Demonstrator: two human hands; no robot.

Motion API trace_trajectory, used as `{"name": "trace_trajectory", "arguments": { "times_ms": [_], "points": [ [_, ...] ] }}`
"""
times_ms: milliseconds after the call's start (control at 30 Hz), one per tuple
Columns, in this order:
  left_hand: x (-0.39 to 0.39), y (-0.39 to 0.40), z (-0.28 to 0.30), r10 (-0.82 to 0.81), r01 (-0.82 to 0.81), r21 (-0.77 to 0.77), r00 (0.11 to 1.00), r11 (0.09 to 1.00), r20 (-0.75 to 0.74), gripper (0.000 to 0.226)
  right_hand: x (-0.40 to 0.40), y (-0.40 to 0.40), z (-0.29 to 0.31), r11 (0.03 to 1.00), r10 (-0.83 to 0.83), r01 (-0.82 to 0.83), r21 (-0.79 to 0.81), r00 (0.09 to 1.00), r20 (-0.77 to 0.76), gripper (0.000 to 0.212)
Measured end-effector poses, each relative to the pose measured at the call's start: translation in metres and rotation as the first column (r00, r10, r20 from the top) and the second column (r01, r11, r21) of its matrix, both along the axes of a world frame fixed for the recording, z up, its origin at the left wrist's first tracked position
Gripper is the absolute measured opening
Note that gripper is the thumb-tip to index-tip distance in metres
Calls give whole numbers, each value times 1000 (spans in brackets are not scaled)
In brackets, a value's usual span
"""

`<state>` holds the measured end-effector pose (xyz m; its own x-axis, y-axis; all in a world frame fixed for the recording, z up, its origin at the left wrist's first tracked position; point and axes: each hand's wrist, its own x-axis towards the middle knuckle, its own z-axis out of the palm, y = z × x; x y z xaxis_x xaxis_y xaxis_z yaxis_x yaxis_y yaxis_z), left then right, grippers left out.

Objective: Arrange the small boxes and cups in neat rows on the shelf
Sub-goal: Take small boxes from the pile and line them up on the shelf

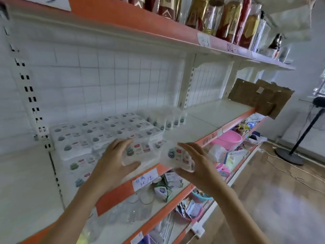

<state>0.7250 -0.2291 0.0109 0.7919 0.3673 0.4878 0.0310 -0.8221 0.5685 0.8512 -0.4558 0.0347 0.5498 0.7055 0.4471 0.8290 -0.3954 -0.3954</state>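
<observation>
Small white boxes (98, 136) with printed labels lie packed in rows on the white shelf (211, 117), stacked in layers at its left end. Behind them stands a row of white cups (167, 120). My right hand (197, 164) holds one small box (179, 157) just in front of the shelf's orange edge, thumb below and fingers above. My left hand (114, 159) is spread with straight fingers against the front boxes of the stack. The picture is blurred by motion.
A torn cardboard box (260, 97) sits at the shelf's far right end. The lower shelf (175, 191) holds loose boxes, clear lids and a pink basin (228, 140). Bottles (219, 18) line the top shelf. A black stand (295, 148) is on the floor.
</observation>
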Motion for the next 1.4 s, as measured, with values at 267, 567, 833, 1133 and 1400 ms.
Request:
{"name": "trace_trajectory", "arguments": {
  "times_ms": [267,567,833,1133,1400],
  "points": [
    [53,7,-4,164,-153,85,976,985,-143,77,112,70,5,946,170,-199,-254,977,-133,69],
    [68,-6,-31,340,-324,159,937,933,-85,67,182,92,-19,820,497,-537,-196,839,-221,56],
    [68,-36,-37,512,-485,182,845,855,-155,63,205,113,-48,685,721,-728,-30,684,-108,49],
    [72,-47,-39,605,-577,187,775,795,-181,62,205,121,-70,650,759,-759,24,651,10,59],
    [73,-47,-41,625,-587,225,759,778,-181,62,208,119,-68,683,727,-722,-111,687,2,69]
  ]
}}
